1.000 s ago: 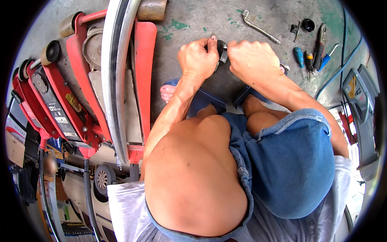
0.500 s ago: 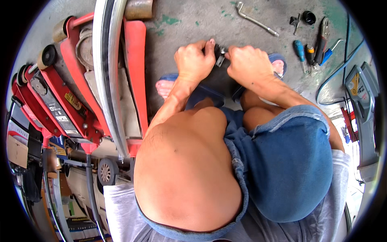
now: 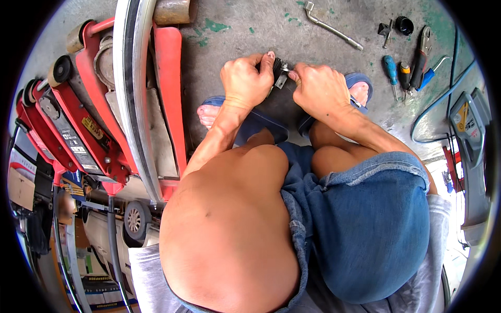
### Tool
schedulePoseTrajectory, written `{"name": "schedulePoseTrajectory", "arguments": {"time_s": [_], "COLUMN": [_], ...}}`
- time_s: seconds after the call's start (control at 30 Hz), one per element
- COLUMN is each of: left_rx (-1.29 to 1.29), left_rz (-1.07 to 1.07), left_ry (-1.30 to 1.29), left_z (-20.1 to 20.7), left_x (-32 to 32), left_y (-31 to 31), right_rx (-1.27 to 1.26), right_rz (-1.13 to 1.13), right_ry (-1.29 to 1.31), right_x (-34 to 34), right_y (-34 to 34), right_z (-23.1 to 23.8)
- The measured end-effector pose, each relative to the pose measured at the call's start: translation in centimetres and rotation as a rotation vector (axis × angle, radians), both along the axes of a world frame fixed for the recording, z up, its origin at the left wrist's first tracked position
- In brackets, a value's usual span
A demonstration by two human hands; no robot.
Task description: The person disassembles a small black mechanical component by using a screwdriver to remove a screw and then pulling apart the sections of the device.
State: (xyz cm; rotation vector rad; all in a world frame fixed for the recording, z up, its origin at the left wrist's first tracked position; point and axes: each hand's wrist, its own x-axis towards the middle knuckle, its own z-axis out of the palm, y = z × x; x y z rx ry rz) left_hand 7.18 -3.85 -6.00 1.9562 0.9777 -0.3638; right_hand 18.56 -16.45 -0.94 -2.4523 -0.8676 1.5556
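Between my hands, just above the floor, is a small black part with a silver metal bracket point(image 3: 282, 78). My left hand point(image 3: 245, 82) is closed round the black side of it, thumb pointing up along the part. My right hand point(image 3: 321, 88) is closed, with its fingertips at the silver end. Whatever those fingers pinch is too small or too hidden to name. Both hands are in front of my bent knees, over my blue sandals point(image 3: 360, 89).
Red floor jacks point(image 3: 99, 141) and a curved silver and black strip point(image 3: 130, 78) stand at the left. An L-shaped socket wrench point(image 3: 334, 30) lies beyond my hands. At the right are a blue screwdriver point(image 3: 390, 68), locking pliers point(image 3: 419, 65), a black cap point(image 3: 404, 25) and a hose point(image 3: 436, 112).
The whole view has shifted slightly. My right hand has drawn a little away from my left, showing more of the silver end. Both hands stay closed.
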Motion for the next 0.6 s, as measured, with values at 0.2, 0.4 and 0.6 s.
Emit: {"name": "schedulePoseTrajectory", "arguments": {"time_s": [0.2, 0.4, 0.6], "left_rx": [-0.017, -0.033, -0.048], "left_rz": [-0.014, -0.009, 0.046], "left_ry": [-0.007, 0.010, 0.021], "left_z": [-0.1, 0.1, 0.3], "left_x": [0.0, 0.0, 0.2], "left_y": [0.2, 0.2, 0.1], "right_rx": [0.108, 0.153, 0.208], "right_rz": [-0.046, -0.079, -0.114], "right_ry": [-0.060, -0.082, -0.081], "right_x": [-0.7, -1.1, -1.4], "right_y": [-0.8, -1.3, -1.7], "right_z": [-0.9, -1.3, -1.6]}}
